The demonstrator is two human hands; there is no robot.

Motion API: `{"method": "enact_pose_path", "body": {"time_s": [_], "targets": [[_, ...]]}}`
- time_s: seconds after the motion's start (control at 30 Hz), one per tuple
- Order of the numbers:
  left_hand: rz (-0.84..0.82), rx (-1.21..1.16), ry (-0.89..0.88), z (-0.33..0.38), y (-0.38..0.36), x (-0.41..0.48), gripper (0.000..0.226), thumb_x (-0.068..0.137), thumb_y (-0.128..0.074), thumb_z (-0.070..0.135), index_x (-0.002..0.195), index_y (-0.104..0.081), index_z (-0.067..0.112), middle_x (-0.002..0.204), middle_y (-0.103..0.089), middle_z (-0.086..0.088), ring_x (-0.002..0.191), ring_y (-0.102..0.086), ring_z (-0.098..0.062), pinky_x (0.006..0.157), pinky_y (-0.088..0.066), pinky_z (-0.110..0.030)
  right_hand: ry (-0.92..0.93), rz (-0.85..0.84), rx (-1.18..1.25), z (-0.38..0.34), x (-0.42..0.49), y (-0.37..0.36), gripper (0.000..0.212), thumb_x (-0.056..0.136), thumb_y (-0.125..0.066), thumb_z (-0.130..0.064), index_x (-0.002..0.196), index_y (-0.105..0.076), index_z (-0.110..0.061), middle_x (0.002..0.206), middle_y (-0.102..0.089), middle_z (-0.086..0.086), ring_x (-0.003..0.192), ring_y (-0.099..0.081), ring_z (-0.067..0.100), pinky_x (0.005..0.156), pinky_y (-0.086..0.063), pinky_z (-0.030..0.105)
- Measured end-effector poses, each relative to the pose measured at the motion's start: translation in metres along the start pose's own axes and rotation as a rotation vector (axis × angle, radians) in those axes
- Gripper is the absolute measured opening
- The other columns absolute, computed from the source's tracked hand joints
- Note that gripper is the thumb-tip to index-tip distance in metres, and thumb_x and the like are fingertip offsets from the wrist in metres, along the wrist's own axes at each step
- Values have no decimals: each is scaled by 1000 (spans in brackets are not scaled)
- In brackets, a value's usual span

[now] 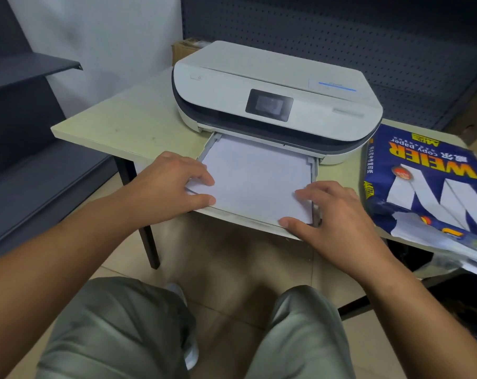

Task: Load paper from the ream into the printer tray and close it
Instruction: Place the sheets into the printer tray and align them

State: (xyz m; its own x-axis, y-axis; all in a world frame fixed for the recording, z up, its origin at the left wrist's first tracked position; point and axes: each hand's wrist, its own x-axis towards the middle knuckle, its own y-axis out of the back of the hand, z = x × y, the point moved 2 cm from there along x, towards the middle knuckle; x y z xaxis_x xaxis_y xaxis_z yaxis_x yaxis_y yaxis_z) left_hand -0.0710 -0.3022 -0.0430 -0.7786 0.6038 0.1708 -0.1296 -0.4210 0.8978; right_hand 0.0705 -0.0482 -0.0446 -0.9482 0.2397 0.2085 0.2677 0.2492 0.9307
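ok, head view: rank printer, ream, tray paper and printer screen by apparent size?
1. printer
2-3. ream and paper: look alike, and the ream is cut off by the frame edge, so unranked
4. screen

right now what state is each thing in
printer, lid shut
tray, pulled out, open
paper, lying flat in the tray
ream, torn open, lying right of the printer
left hand, fingers resting on the paper's near left corner
right hand, fingers resting on the paper's near right corner
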Motion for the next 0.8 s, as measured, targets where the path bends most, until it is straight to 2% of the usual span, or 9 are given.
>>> {"method": "enact_pose_path", "body": {"time_s": [0.13, 0.23, 0.3, 0.43, 0.53, 0.8], "targets": [[3, -4, -8, -3, -1, -1, 46, 77, -71, 57, 118, -70, 35, 142, -58, 9, 132, -45, -14, 101, -30, -26, -18, -5, 6, 3, -3, -4, 63, 79, -65, -66, 130, -65, -28, 144, -48, -6, 131, -46, 22, 96, -43, 33], [-11, -21, 31, -3, -2, -1, 46, 76, -71, 60, 117, -69, 39, 151, -47, 4, 136, -42, -17, 106, -33, -33, -53, -2, 46, 4, -4, -4, 67, 76, -67, -67, 130, -64, -28, 151, -39, 0, 129, -50, 24, 99, -47, 35], [-4, -20, 54, -1, -3, -2, 46, 76, -71, 60, 118, -67, 40, 156, -40, 1, 141, -37, -20, 108, -31, -36, -68, -5, 54, 5, -6, -4, 70, 75, -65, -69, 132, -63, -28, 151, -40, 2, 132, -50, 23, 102, -48, 37], [-6, -14, 57, -3, -4, -2, 49, 76, -70, 62, 120, -66, 41, 156, -42, 0, 142, -36, -22, 110, -30, -38, -55, 4, 62, 5, -7, -5, 73, 73, -62, -71, 133, -61, -29, 149, -44, 2, 136, -47, 23, 104, -48, 39], [-30, -49, 54, -7, -4, 0, 55, 71, -68, 70, 119, -64, 44, 156, -42, 1, 141, -38, -21, 112, -33, -40, -54, -36, 61, 7, -5, -5, 76, 72, -60, -74, 136, -57, -33, 153, -42, 1, 141, -40, 23, 107, -45, 40], [-124, -94, 79, -12, -3, 7, 62, 72, -73, 62, 130, -55, 49, 163, -28, 5, 147, -21, -21, 111, -27, -37, -20, -117, 60, 17, 5, -5, 88, 65, -53, -85, 140, -50, -39, 154, -40, -4, 144, -33, 19, 108, -35, 34]]}}
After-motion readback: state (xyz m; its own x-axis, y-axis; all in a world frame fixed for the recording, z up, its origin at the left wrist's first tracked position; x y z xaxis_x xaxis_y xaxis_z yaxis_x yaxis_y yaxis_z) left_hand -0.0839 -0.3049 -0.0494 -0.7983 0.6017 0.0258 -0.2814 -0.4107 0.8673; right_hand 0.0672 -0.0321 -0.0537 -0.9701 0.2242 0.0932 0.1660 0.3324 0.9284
